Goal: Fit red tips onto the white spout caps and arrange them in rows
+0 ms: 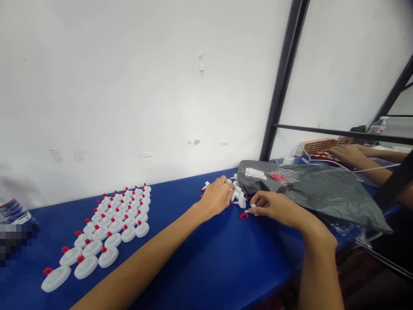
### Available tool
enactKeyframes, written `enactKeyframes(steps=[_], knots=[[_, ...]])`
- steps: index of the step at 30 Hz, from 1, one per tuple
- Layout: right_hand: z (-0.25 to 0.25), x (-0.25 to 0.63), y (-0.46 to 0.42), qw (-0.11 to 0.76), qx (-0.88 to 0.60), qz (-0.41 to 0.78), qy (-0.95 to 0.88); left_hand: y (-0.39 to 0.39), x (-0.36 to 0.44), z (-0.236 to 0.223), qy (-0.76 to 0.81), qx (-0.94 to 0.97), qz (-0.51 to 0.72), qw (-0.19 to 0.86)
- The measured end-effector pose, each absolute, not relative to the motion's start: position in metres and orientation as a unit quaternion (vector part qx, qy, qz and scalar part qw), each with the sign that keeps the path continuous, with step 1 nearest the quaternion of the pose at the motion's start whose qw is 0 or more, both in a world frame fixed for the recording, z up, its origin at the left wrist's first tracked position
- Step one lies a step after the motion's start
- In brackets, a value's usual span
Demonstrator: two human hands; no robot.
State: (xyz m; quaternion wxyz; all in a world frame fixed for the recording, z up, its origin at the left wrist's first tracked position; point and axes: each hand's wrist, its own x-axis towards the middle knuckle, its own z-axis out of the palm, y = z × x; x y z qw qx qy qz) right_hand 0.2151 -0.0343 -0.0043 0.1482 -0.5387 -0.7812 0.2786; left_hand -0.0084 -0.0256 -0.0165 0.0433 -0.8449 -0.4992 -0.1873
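Observation:
My right hand [274,207] pinches a small white plastic nozzle [253,208] between thumb and fingers, its narrow tip pointing left. Just below that tip lie a few loose red caps [244,215]. My left hand [218,194] is curled down over a pile of white plastic nozzles [239,197] mixed with red caps. Its fingertips are at the pile, and what they grip, if anything, is hidden. To the left, several flat white rounded containers with red caps [116,225] are laid out in slanting rows.
The blue table [193,267] runs along a white wall. A dark grey plastic bag [322,185] lies at the right, with a clear packet of red caps [280,176] on it. Behind it stands a black metal frame [280,82]. Another person's hands [350,155] work beyond.

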Motion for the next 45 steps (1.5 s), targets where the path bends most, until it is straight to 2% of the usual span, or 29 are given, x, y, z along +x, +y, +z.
enactKeyframes(steps=[10,19,28,36,41,45], knots=[[0.000,0.219,-0.037,0.146,-0.546,0.292,-0.772,-0.069,-0.055,-0.025,-0.584,-0.757,-0.289,0.052],[0.017,0.201,-0.066,0.124,-0.528,0.322,-0.776,-0.087,-0.068,-0.043,-0.597,-0.766,-0.236,0.028],[0.012,0.180,-0.076,0.121,-0.505,0.301,-0.800,-0.091,-0.069,-0.045,-0.577,-0.787,-0.217,0.008],[-0.003,0.165,-0.070,0.082,-0.494,0.305,-0.810,-0.147,-0.086,-0.050,-0.549,-0.815,-0.184,0.003],[-0.002,0.144,-0.077,0.066,-0.451,0.333,-0.825,-0.168,-0.106,-0.049,-0.557,-0.796,-0.236,-0.007],[0.005,0.131,-0.086,0.054,-0.450,0.307,-0.837,-0.168,-0.110,-0.044,-0.606,-0.758,-0.241,-0.015]])
